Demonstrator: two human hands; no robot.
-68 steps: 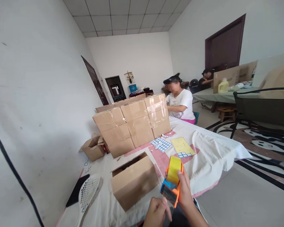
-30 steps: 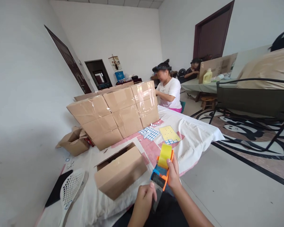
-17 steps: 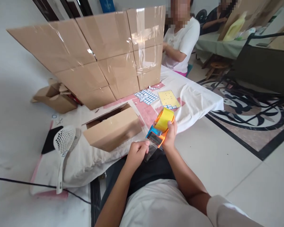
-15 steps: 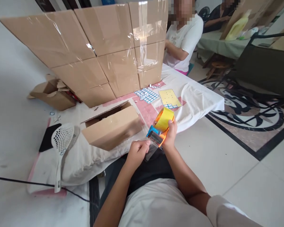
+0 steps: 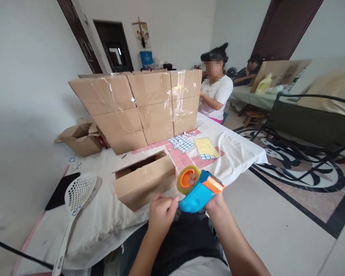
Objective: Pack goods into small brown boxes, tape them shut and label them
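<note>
A blue and orange tape dispenser (image 5: 197, 197) with a yellow-edged tape roll (image 5: 179, 184) is held over my lap, just off the table's near edge. My right hand (image 5: 214, 203) holds it from behind and below, its fingertips showing through the roll's orange hub. At the dispenser's lower left end my left hand (image 5: 162, 212) is closed, fingers curled against the handle; its exact grip is partly hidden. Just beyond that hand, an open cardboard box (image 5: 148, 182) lies on the white tablecloth.
Taped cardboard boxes (image 5: 155, 107) form a wall across the table. Nearby lie a blue-white grid sheet (image 5: 181, 144), a yellow card (image 5: 206, 147), a white skimmer (image 5: 80, 191) and a torn box (image 5: 84, 145). A person (image 5: 217, 90) sits beyond; a dark chair (image 5: 307, 122) stands right.
The dispenser has turned over, so its blue side and the roll's hub now face me. My left hand has moved from beneath its cutter end to its handle end. The view has tilted up.
</note>
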